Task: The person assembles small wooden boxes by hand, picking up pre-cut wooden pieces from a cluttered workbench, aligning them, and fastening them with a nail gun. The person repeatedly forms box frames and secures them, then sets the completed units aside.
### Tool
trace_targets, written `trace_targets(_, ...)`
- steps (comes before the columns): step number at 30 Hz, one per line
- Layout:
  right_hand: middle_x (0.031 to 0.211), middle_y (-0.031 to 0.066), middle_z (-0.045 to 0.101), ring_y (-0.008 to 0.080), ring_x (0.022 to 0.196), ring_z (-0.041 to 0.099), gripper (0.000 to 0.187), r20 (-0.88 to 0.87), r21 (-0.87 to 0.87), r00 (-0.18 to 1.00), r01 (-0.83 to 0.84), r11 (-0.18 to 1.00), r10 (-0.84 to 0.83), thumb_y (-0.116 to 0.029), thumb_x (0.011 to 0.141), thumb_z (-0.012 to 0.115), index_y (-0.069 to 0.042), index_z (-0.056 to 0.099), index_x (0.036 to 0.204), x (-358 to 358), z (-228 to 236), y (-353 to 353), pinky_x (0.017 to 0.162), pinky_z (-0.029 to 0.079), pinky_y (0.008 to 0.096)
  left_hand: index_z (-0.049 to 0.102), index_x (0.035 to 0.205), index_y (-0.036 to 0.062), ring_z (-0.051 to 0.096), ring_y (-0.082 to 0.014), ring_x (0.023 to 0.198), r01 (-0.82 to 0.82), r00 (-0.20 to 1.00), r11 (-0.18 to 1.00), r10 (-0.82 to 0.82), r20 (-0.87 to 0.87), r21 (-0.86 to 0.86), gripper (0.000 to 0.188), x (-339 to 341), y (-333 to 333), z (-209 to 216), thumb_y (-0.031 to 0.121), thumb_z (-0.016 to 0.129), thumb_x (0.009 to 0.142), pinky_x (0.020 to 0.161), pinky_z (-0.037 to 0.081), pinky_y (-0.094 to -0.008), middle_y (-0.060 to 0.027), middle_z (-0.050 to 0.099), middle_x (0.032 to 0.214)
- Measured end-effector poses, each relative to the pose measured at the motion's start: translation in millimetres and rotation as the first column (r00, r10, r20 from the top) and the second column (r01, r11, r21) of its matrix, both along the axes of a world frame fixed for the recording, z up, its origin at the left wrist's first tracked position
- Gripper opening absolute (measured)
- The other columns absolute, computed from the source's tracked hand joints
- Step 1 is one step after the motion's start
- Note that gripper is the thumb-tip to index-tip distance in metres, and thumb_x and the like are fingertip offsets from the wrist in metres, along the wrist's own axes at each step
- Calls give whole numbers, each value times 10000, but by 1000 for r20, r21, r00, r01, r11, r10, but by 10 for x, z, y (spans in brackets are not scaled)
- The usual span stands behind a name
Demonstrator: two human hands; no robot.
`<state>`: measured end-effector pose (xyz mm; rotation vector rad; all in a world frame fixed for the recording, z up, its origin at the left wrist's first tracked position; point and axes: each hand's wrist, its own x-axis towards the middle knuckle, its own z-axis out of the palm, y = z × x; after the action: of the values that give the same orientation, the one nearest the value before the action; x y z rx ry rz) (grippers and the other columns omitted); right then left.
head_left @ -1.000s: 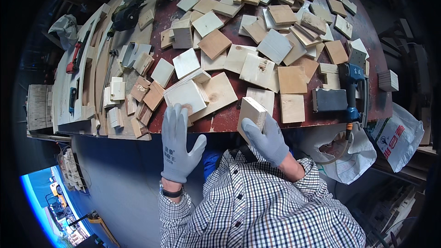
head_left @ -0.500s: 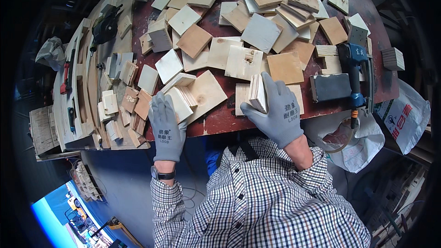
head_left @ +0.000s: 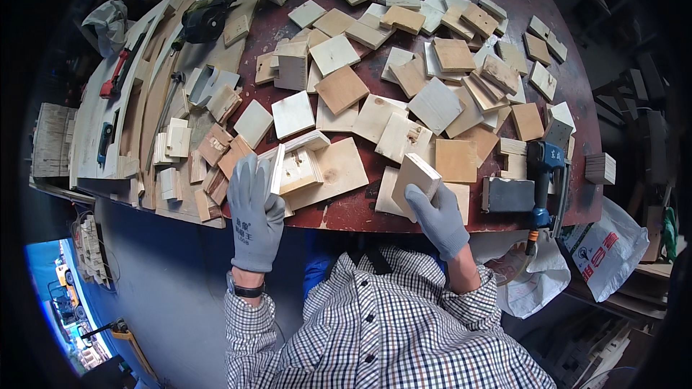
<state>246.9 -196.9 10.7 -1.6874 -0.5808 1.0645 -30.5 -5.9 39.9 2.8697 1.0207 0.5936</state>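
My left hand [head_left: 254, 220], in a grey work glove, grips a pale wooden board [head_left: 276, 170] by its edge, tipped up on the near side of a small wooden assembly. That assembly has a pale strip [head_left: 308, 141] along its far side and a layered inner face [head_left: 301, 171]. It rests on a wider flat board [head_left: 342, 173] at the table's front edge. My right hand [head_left: 441, 223], gloved alike, holds a thick plywood block [head_left: 416, 176] upright, thumb on its near face. Beneath that block lie other flat wooden pieces [head_left: 387, 192].
Many loose wood blocks [head_left: 432, 104] cover the dark red table [head_left: 577, 94]. A blue nail gun [head_left: 546, 180] stands at the right beside a dark grey block [head_left: 508, 194]. To the left lie a black power tool [head_left: 207, 20] and a red-handled tool [head_left: 114, 79]. White sacks [head_left: 609, 245] hang at the right.
My left hand has tipped the near board of the assembly upward, showing its inside. My right hand has turned the plywood block so its broad face shows. The whole view has shifted.
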Motion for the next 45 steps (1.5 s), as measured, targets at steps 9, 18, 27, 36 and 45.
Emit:
trace_targets(9, 1185, 45, 628, 97, 1013, 552, 772, -485, 380, 852, 1, 925, 198, -552, 1007, 642, 65, 497, 1446, -495, 230, 12, 900, 474, 267, 549, 1364, -66, 603, -147, 890, 294, 766, 434, 425, 481, -852, 364, 158, -973, 1, 82, 537, 1032, 814, 515, -300, -113, 665, 1026)
trace_targets(18, 1324, 99, 652, 160, 1135, 654, 787, -466, 186, 845, -196, 963, 262, -202, 865, 858, 0, 470, 1520, -500, 315, -3, 967, 558, 310, 621, 1217, -31, 669, -262, 626, 195, 902, 528, 235, 363, -826, 348, 194, -1001, -116, 284, 522, 1104, 596, 508, -379, -146, 668, 748)
trace_targets(27, 1112, 65, 709, 132, 874, 707, 549, 17, 136, 970, 237, 962, -242, -258, 913, 795, -22, 593, 1366, 701, 183, 79, 605, 566, 244, 583, 1421, 123, 424, -385, 1425, -153, 988, 988, 152, 36, 9, 618, 174, -582, -121, 347, 788, 882, 1108, 389, -533, -151, 488, 1514)
trace_targets(36, 1027, 82, 722, 169, 730, 715, 524, 433, 161, 771, 445, 881, -468, -343, 871, 835, -68, 660, 1281, 2902, 230, 644, 533, 573, 282, 566, 1454, 109, 302, -438, 1521, -216, 963, 975, 202, -179, -61, 681, 233, -147, -416, 330, 802, 854, 1163, 367, -543, -94, 451, 1581)
trace_targets(45, 1157, 160, 706, 268, 1001, 738, 543, 26, -43, 828, 560, 827, -560, -363, 847, 891, -9, 680, 1200, 3907, -94, 1069, 736, 674, 394, 602, 1382, 96, 346, -438, 1499, -224, 971, 974, 226, -82, 29, 644, 225, -131, -610, 219, 833, 793, 1173, 395, -526, -81, 497, 1533)
